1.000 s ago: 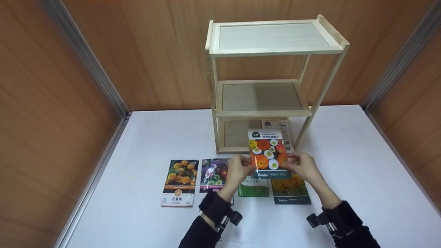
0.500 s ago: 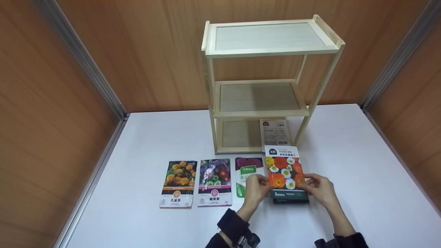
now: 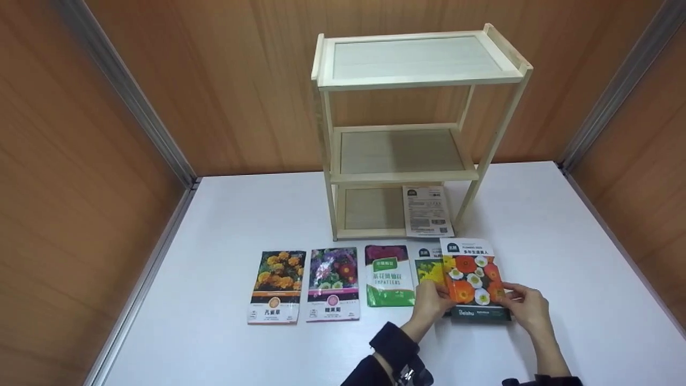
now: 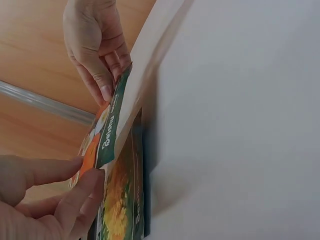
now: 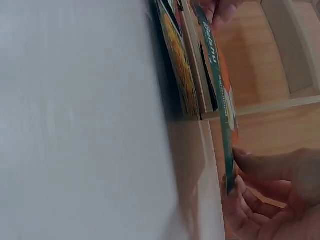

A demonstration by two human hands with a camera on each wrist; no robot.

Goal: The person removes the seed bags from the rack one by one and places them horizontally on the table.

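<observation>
Between both hands is a seed packet (image 3: 474, 279) printed with orange and white poppies, a little above the white table. My left hand (image 3: 430, 305) pinches its left edge between thumb and fingers, and my right hand (image 3: 529, 309) pinches the right edge. In the left wrist view the poppy packet (image 4: 106, 131) stands apart from the table. Partly hidden beneath it and the left hand lies a yellow-flower seed packet (image 3: 430, 271). To the left are a green-and-white seed packet (image 3: 390, 284), a purple-flower seed packet (image 3: 333, 276) and an orange marigold seed packet (image 3: 277, 279), face up in a row.
A three-tier wooden shelf (image 3: 404, 176) stands behind the row. Another packet, back side showing (image 3: 427, 212), leans on its lowest tier at the right. Wooden walls (image 3: 252, 96) close in the white table (image 3: 182, 300) at the back and sides.
Both hands have carried the poppy packet right and nearer, from in front of the shelf past the yellow-flower packet. The green-and-white packet and part of the yellow-flower packet have come into sight.
</observation>
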